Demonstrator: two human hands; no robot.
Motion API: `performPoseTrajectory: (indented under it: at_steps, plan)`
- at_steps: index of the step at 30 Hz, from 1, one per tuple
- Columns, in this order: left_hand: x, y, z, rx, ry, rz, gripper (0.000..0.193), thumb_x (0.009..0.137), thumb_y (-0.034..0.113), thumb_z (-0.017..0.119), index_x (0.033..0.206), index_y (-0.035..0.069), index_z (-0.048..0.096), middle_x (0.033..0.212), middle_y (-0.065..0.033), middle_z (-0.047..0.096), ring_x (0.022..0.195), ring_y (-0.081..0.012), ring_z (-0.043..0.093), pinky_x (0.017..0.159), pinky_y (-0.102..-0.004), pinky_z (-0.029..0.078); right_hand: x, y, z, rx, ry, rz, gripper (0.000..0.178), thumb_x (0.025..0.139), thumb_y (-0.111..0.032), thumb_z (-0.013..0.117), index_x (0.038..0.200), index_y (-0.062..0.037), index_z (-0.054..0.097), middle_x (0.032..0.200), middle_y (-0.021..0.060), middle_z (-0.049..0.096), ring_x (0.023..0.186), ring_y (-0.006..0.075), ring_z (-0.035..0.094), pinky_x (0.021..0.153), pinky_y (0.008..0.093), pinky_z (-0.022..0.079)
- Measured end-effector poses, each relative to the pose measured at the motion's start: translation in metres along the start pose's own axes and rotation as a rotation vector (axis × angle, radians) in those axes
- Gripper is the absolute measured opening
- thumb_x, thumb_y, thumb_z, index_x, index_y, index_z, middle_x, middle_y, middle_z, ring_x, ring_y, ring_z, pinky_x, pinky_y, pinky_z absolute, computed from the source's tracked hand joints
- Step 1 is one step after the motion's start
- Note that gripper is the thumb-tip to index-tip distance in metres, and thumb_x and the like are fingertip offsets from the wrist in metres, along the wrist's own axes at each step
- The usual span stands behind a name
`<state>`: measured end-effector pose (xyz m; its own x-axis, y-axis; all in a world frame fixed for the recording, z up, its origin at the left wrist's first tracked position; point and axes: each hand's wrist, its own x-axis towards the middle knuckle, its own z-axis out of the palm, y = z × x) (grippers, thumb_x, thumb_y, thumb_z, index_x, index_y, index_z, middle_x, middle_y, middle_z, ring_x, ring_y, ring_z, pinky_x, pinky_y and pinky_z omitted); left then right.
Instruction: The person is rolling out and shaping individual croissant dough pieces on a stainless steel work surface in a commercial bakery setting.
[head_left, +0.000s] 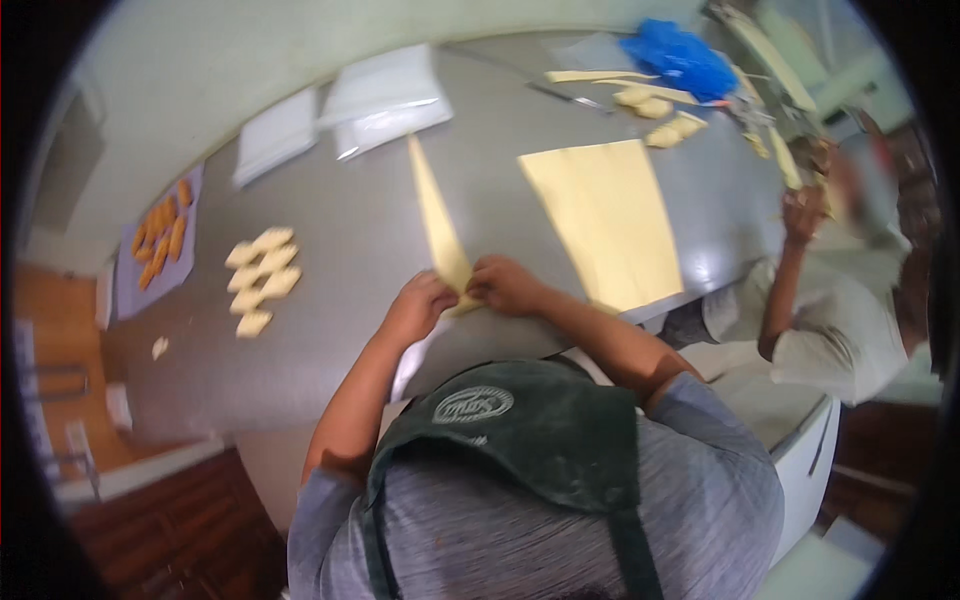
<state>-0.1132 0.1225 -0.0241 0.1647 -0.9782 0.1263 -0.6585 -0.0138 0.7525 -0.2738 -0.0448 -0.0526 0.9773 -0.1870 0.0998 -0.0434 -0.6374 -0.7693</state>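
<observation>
A long, thin triangle of pale yellow dough point(436, 215) lies on the steel table, its point away from me and its wide end near the table's front edge. My left hand point(422, 303) grips the left corner of that wide end with curled fingers. On the right corner, the fingers of my right hand point(503, 285) are closed too. The dough between my fingertips looks slightly folded, though my fingers partly hide it. To the right is a large flat sheet of dough point(612, 220). Several rolled dough pieces point(262, 280) sit in rows to the left.
At far left, browned pastries point(160, 232) lie on a purple tray point(130, 290). Clear plastic packs point(385, 90) rest along the back of the steel table point(340, 350). A knife point(570, 97), dough scraps and a blue bag point(680, 60) are back right. A co-worker point(835, 330) handles dough at right.
</observation>
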Motion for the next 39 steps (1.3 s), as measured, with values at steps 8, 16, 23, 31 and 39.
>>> performPoseTrajectory:
  at_steps: [8, 16, 23, 31, 39]
  plan:
    - [-0.028, 0.012, 0.006, 0.229, -0.014, -0.021, 0.027, 0.080, 0.018, 0.077, 0.103, 0.007, 0.070, 0.103, -0.0113, 0.064, 0.102, -0.0322, 0.059, 0.094, -0.0435, 0.042, -0.003, -0.009, 0.017, -0.175, -0.029, -0.028, 0.016, 0.085, -0.020, 0.071, 0.098, -0.0101, 0.072, 0.099, 0.0093, 0.064, 0.101, 0.0297, 0.059, 0.089, 0.0439, 0.045]
    - [-0.028, 0.006, 0.013, 0.214, 0.001, -0.101, 0.036, 0.073, 0.019, 0.083, 0.105, 0.010, 0.070, 0.103, -0.0079, 0.062, 0.104, -0.0298, 0.056, 0.096, -0.0411, 0.040, -0.013, -0.005, 0.004, -0.245, -0.032, -0.194, 0.035, 0.076, -0.034, 0.080, 0.103, -0.0137, 0.070, 0.105, 0.0058, 0.061, 0.107, 0.0279, 0.057, 0.092, 0.0434, 0.042]
    - [-0.034, 0.000, 0.014, 0.262, 0.119, -0.039, 0.035, 0.068, 0.019, 0.086, 0.098, 0.011, 0.069, 0.099, -0.0075, 0.064, 0.100, -0.0293, 0.058, 0.095, -0.0418, 0.039, -0.017, -0.006, 0.008, -0.238, 0.071, -0.241, 0.033, 0.075, -0.031, 0.080, 0.102, -0.0137, 0.070, 0.102, 0.0048, 0.061, 0.102, 0.0259, 0.057, 0.091, 0.0405, 0.042]
    - [-0.035, -0.006, 0.016, 0.223, 0.160, 0.020, 0.031, 0.068, 0.017, 0.085, 0.094, 0.011, 0.069, 0.098, -0.0058, 0.066, 0.098, -0.0276, 0.060, 0.094, -0.0410, 0.039, -0.020, -0.001, 0.006, -0.231, 0.093, -0.262, 0.029, 0.079, -0.033, 0.078, 0.099, -0.0134, 0.071, 0.101, 0.0049, 0.061, 0.102, 0.0257, 0.057, 0.091, 0.0406, 0.042]
    - [-0.041, -0.019, 0.012, 0.125, 0.177, -0.065, 0.029, 0.071, 0.019, 0.084, 0.094, 0.009, 0.071, 0.096, -0.0060, 0.066, 0.097, -0.0276, 0.060, 0.092, -0.0409, 0.041, -0.014, 0.000, 0.008, -0.120, 0.119, -0.260, 0.028, 0.079, -0.032, 0.078, 0.098, -0.0110, 0.072, 0.101, 0.0085, 0.063, 0.101, 0.0289, 0.059, 0.089, 0.0425, 0.044]
